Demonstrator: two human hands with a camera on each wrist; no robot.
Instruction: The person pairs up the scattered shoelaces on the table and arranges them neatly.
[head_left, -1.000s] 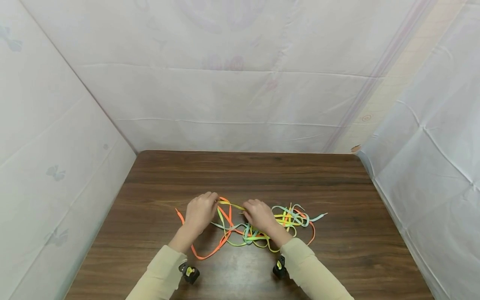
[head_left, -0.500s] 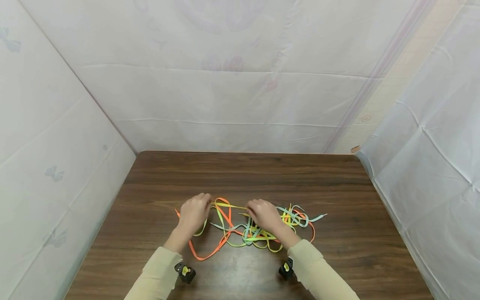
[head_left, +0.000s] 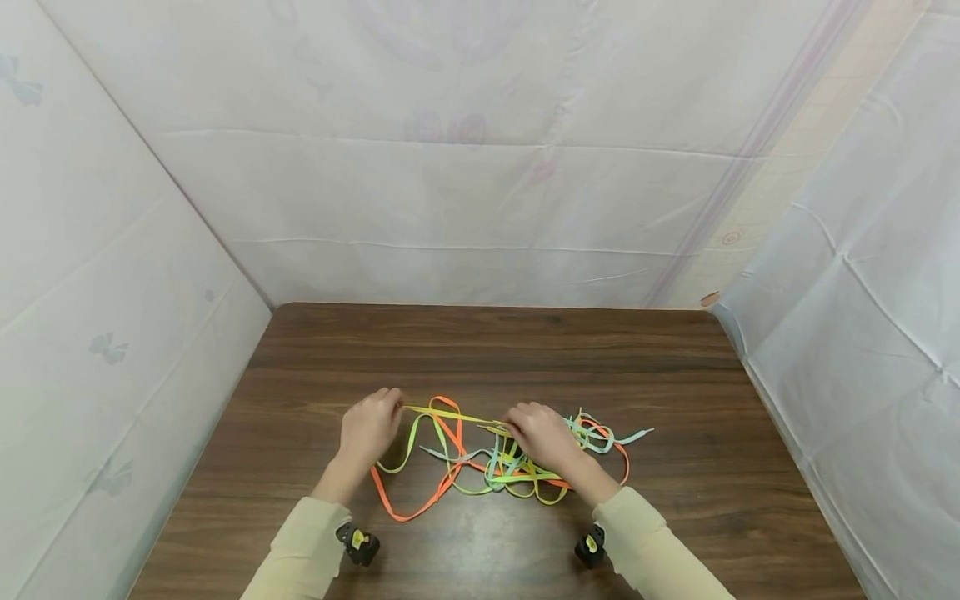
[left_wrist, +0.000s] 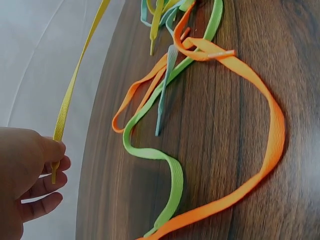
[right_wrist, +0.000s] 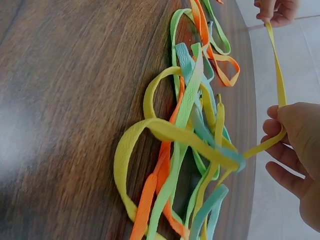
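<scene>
A yellow shoelace [head_left: 450,414] is stretched between my two hands above the table. My left hand [head_left: 371,427] pinches it near its tip, which pokes out below the thumb in the left wrist view. Farther along, my right hand [head_left: 546,435] pinches the same lace between thumb and fingers; from there it runs down into the tangle. That tangle mixes yellow, a green shoelace [right_wrist: 187,100], an orange shoelace [left_wrist: 274,125] and a light blue shoelace [right_wrist: 212,202]. Part of it is hidden under my right hand in the head view. Orange and green lengths loop out to the left.
The laces lie on a dark wooden table [head_left: 480,346]. Pale sheeting [head_left: 450,192] hangs behind the table and along both sides. A small black camera [head_left: 358,543] is strapped to the left wrist, another black camera [head_left: 591,547] to the right.
My left hand has moved left and my right hand slightly right, so the yellow shoelace between them is longer and straighter. The green loop at the left is now uncovered.
</scene>
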